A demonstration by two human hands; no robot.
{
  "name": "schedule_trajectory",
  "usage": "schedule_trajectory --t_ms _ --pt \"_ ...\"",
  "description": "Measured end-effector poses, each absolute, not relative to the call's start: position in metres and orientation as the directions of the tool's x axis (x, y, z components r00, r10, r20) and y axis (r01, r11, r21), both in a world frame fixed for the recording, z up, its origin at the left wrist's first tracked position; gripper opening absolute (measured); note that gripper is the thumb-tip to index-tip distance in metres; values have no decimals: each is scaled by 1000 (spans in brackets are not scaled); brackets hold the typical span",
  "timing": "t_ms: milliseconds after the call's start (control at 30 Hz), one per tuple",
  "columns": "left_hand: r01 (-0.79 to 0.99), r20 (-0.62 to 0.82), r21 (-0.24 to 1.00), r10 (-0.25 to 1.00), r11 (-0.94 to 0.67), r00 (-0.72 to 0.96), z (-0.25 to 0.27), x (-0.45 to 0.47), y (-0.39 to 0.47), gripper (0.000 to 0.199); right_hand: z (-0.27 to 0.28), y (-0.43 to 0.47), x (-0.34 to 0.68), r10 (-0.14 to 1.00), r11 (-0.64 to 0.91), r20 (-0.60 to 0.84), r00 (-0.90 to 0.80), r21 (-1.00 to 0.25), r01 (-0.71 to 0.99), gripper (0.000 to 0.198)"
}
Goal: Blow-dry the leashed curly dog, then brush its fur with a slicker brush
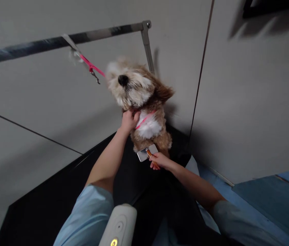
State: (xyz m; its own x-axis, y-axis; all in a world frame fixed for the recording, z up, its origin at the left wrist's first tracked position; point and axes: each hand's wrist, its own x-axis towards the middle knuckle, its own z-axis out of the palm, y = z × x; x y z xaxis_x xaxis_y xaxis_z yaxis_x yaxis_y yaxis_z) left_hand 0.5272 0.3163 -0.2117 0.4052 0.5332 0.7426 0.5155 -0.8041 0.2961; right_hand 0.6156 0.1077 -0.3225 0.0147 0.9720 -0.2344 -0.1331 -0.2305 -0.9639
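Note:
A tan-and-white dog point(163, 119) sits upright on the black grooming table point(70, 194), its muzzle raised. Just under its chin, my left hand point(129, 121) is closed against the chest fur, with the fingertips partly hidden. A pink strap point(145, 119) crosses the white chest beside that hand. My right hand point(161, 160) is wrapped around the wooden handle of a slicker brush point(143, 154). The brush's flat metal head lies at the dog's lower front, by its legs, with the back of the head facing me; the bristle side is hidden.
A metal bar point(103, 35) runs above the table, joined to an upright post point(147, 48). From the bar, a pink leash point(90, 65) with a metal clip stretches to the dog. Grey walls point(249, 102) stand close behind. A white device point(120, 225) is at the bottom edge.

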Motion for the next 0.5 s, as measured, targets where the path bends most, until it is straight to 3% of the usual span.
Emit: schedule_trajectory --t_ms 167,333,500 --pt "446 730 315 514 -838 451 -207 524 313 18 -320 113 617 976 -146 -197 92 -907 -394 14" --pt "403 687 331 511 -853 517 -206 515 310 17 -332 105 594 961 -270 -268 -64 -874 -403 30" --pt "353 714 343 486 -871 504 -213 509 310 20 -333 107 591 983 -81 -149 108 -876 -475 22"
